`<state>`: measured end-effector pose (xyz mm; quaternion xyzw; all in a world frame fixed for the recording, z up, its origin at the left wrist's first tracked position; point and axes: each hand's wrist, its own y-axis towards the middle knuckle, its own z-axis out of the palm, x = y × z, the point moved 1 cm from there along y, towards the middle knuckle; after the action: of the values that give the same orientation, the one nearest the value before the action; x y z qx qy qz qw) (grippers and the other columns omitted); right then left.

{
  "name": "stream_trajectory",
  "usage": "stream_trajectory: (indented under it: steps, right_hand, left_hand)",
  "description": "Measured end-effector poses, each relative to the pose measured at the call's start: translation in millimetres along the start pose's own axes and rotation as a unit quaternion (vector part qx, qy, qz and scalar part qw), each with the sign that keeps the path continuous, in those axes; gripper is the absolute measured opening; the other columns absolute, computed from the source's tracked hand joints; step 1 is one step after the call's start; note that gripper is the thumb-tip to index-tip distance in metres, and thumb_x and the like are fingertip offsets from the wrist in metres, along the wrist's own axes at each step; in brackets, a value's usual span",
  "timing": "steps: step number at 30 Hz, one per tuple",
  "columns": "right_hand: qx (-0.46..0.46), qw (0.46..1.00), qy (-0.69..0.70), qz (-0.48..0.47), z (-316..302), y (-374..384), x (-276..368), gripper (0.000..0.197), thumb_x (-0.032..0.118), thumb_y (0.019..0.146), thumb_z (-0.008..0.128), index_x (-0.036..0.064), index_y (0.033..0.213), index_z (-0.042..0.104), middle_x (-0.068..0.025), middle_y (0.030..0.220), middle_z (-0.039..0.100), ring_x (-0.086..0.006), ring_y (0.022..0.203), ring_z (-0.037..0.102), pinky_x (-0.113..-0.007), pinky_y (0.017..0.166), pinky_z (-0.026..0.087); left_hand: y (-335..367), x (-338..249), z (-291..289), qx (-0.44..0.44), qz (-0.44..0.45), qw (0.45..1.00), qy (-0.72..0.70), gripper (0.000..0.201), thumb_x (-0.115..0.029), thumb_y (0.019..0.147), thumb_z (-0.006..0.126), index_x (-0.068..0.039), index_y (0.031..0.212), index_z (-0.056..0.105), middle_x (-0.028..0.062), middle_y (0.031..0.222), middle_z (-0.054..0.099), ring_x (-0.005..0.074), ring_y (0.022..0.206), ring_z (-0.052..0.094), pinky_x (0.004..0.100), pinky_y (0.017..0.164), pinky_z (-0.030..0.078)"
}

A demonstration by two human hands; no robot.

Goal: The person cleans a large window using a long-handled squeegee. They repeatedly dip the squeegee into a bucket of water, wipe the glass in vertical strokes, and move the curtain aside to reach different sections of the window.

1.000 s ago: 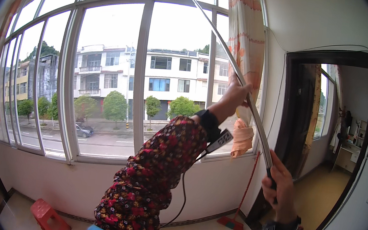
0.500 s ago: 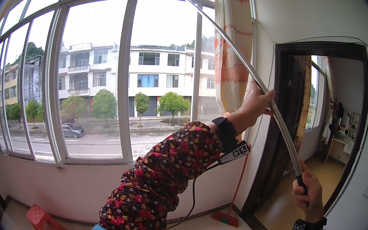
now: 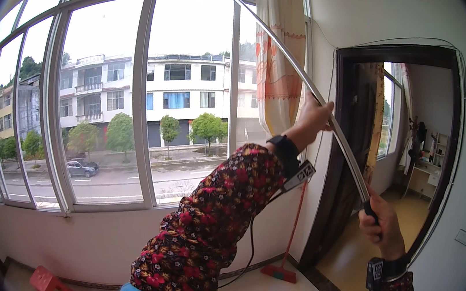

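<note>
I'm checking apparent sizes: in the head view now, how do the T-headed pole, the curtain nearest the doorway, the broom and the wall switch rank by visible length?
1. T-headed pole, helped by nearness
2. Curtain, cut off at the top
3. Broom
4. Wall switch

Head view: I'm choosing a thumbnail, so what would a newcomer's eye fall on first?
A long silver metal pole, gripped by the left hand and right hand, slants from the right up toward the white-framed windows. Below it, the left black, red-flowered fabric sleeve fills the lower centre.
</note>
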<state>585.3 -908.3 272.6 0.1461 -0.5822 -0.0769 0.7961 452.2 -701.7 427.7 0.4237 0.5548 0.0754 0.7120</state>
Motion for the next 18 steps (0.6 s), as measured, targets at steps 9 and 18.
stream_trajectory:
  steps: [9, 18]
  right_hand:
    - [-0.020, 0.998, -0.017, -0.053, 10, 3, -11, 0.046, 0.030, 0.099, 0.040, 0.0190, 0.143, 0.031, 0.0006, 0.061, 0.041, -0.0027, 0.039, 0.027, -0.017, 0.032, 0.024]
    - [-0.043, 0.997, -0.057, -0.037, 45, -10, -79, 0.047, 0.020, 0.098, 0.040, 0.0192, 0.144, 0.030, -0.0001, 0.063, 0.042, -0.0045, 0.040, 0.031, -0.019, 0.035, 0.029]
  left_hand:
    - [10, -8, -17, 0.036, 0.019, 0.999, 0.001, 0.026, -0.013, 0.086, 0.061, 0.000, 0.096, 0.041, 0.0083, 0.076, 0.054, 0.0175, 0.059, 0.059, 0.0281, 0.051, 0.054]
    - [-49, 27, -57, 0.045, -0.058, 0.996, 0.045, 0.046, -0.015, 0.086, 0.062, -0.005, 0.121, 0.036, 0.0093, 0.084, 0.056, 0.0178, 0.067, 0.061, 0.0290, 0.048, 0.052]
